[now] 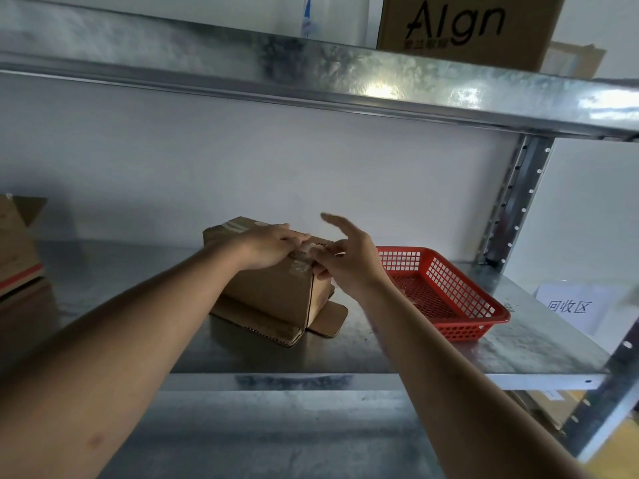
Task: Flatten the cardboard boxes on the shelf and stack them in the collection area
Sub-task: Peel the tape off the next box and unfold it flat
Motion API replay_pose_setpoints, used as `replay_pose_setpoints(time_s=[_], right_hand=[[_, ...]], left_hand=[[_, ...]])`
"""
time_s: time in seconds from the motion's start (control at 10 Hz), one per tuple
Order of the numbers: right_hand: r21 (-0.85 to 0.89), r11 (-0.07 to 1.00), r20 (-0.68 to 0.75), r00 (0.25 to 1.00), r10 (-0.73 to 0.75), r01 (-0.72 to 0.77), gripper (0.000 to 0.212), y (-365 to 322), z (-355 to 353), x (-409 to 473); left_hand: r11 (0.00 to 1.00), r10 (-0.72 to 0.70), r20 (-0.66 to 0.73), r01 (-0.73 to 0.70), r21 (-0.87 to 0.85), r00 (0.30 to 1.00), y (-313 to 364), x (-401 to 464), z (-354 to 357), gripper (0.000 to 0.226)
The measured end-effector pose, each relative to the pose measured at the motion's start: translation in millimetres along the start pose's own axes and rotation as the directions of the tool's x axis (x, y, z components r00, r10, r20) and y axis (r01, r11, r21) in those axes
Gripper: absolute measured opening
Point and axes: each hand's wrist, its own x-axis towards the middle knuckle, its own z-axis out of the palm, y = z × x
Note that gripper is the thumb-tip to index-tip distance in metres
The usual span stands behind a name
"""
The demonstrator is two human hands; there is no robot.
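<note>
A small brown cardboard box (273,288) stands on the metal shelf (397,347) with its bottom flaps splayed out underneath. Clear tape runs over its top. My left hand (271,245) lies on the box's top, fingers curled at the taped seam. My right hand (345,255) is at the box's top right corner, pinching the tape end between thumb and lower fingers while the index finger sticks up. The tape under my fingers is mostly hidden.
A red plastic mesh basket (446,292) sits right of the box. A white paper sign (574,307) lies at the shelf's right end. Another cardboard box (17,250) stands at the far left. The upper shelf (311,74) carries a large printed carton (466,25).
</note>
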Motion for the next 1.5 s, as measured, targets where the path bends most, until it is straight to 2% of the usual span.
replay_pose_setpoints(time_s=[0.1, 0.2, 0.3, 0.4, 0.5, 0.6, 0.7, 0.8, 0.9, 1.0, 1.2, 1.3, 1.5], right_hand=[[-0.084, 0.996, -0.014, 0.999, -0.032, 0.031, 0.046, -1.9, 0.7, 2.6], [-0.307, 0.949, -0.110, 0.988, -0.111, 0.073, 0.006, -3.8, 5.5, 4.6], [-0.460, 0.881, -0.080, 0.983, -0.164, 0.110, 0.028, 2.4, 10.7, 7.8], [-0.501, 0.854, -0.024, 0.984, -0.175, 0.140, 0.020, -0.1, 11.9, 11.4], [-0.536, 0.823, 0.007, 0.976, -0.215, 0.185, 0.011, -2.1, 11.1, 14.6], [-0.578, 0.778, 0.027, 0.959, -0.282, 0.246, 0.011, -0.7, 12.5, 14.4], [-0.599, 0.739, 0.034, 0.931, -0.363, 0.310, 0.017, 1.1, 16.1, 12.1], [-0.611, 0.692, 0.061, 0.895, -0.442, 0.384, 0.018, 3.1, 18.5, 7.0], [-0.586, 0.711, 0.034, 0.889, -0.457, 0.388, 0.017, 7.6, 16.8, -0.5], [-0.545, 0.774, -0.030, 0.915, -0.402, 0.322, 0.013, 13.4, 16.8, -2.0], [-0.391, 0.919, -0.125, 0.986, -0.109, 0.052, 0.015, 24.0, 10.0, 4.0], [-0.269, 0.963, -0.156, 0.987, -0.020, -0.023, 0.014, 25.8, 10.9, 3.8], [-0.145, 0.989, -0.178, 0.984, -0.021, -0.005, 0.009, 19.2, 14.7, 3.2]], left_hand=[[0.994, -0.017, 0.020, 0.015, 0.107, 1.000, -0.6, -6.4, -5.1, 0.046], [0.929, -0.107, -0.015, 0.106, 0.355, 0.994, 0.6, -10.1, -7.4, 0.051], [0.858, -0.195, -0.062, 0.201, 0.472, 0.979, 0.9, -12.3, -11.8, 0.059], [0.869, -0.191, -0.064, 0.200, 0.452, 0.979, -5.6, -15.0, -12.3, 0.062], [0.917, -0.074, -0.079, 0.099, 0.386, 0.994, -14.5, -14.6, -8.4, 0.055], [0.978, -0.006, -0.008, 0.008, 0.211, 1.000, -18.3, -18.8, -11.7, 0.029], [0.979, 0.012, -0.004, -0.011, 0.206, 1.000, -25.3, -23.0, -12.4, 0.028], [0.957, 0.023, -0.069, -0.002, 0.291, 0.997, -31.4, -20.7, -5.8, 0.037], [0.958, 0.032, -0.073, -0.010, 0.287, 0.997, -32.2, -17.9, -3.1, 0.043], [0.958, 0.028, -0.067, -0.008, 0.287, 0.997, -32.5, -17.4, -3.3, 0.044], [0.967, 0.020, -0.082, 0.001, 0.256, 0.996, -30.7, -17.5, -2.4, 0.043], [0.968, 0.028, -0.103, -0.002, 0.251, 0.994, -31.0, -17.9, -0.8, 0.043], [0.967, 0.018, -0.106, 0.010, 0.255, 0.994, -30.5, -19.5, -0.3, 0.041]])
